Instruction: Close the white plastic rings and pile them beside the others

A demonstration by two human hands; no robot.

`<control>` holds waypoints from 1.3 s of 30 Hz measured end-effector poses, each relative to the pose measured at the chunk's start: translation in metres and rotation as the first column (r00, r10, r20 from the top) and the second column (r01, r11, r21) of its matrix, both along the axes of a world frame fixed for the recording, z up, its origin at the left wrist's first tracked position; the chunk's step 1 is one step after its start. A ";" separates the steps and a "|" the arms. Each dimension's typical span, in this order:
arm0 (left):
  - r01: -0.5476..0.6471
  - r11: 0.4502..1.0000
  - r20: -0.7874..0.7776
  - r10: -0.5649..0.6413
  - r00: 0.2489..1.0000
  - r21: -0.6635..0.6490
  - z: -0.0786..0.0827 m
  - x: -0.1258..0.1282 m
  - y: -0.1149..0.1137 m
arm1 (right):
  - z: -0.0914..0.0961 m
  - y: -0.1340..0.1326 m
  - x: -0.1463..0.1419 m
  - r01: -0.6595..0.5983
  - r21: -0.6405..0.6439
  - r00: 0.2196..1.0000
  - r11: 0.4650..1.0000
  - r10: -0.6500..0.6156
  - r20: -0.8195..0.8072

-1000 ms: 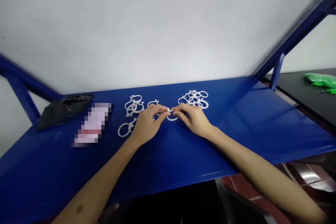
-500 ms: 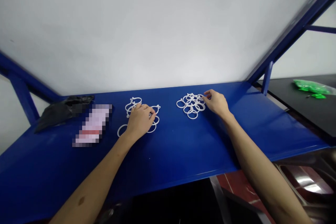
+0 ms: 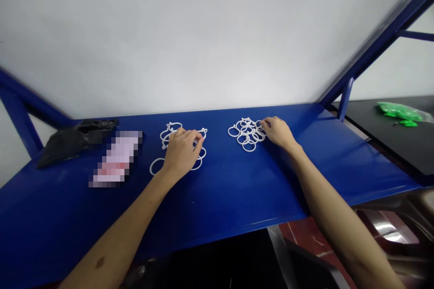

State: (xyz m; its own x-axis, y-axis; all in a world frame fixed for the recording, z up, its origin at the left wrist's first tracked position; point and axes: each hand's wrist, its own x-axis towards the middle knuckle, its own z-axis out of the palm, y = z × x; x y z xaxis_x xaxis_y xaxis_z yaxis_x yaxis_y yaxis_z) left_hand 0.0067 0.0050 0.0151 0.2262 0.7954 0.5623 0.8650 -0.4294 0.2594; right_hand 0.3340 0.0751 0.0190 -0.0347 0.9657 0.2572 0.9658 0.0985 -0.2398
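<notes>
Two loose groups of thin white rings, each ring with a small knob or loop, lie on a blue tabletop (image 3: pixel 224 189). Over the left group of rings (image 3: pixel 200 153) my left hand (image 3: pixel 183 149) is bent, fingers curled down and thumb close to the index finger. Its fingertips are partly hidden, so what they hold cannot be made out. The right group of rings (image 3: pixel 249 146) is a tighter, overlapping cluster. At its right edge my right hand (image 3: pixel 278 132) pinches the rim of one white ring between thumb and fingers.
A crumpled black plastic bag (image 3: pixel 64 144) and a pixelated pinkish flat item (image 3: pixel 118 156) lie on the left of the table. Blue frame bars slope up on both sides before a pale wall (image 3: pixel 210 45). On a black table at right sits a bag of green pieces (image 3: pixel 400 110).
The knuckles of my left hand have risen and its fingers bend more. My right hand has shifted slightly left, and its fingers have closed at the cluster's edge. The view has moved a little.
</notes>
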 end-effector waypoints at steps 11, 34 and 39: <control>0.151 0.987 0.048 -0.153 0.987 0.055 0.007 0.008 -0.007 | 0.008 -0.013 -0.020 -0.068 0.223 0.973 0.972 0.115 -0.202; 0.213 0.972 0.241 -0.186 0.953 -0.095 0.007 0.026 -0.021 | 0.014 -0.061 -0.087 -0.564 0.205 0.615 0.800 0.573 -0.541; 0.155 0.978 0.236 -0.120 0.964 -0.136 0.010 0.023 -0.017 | 0.014 -0.021 -0.043 -0.418 0.359 0.864 0.835 0.487 -0.127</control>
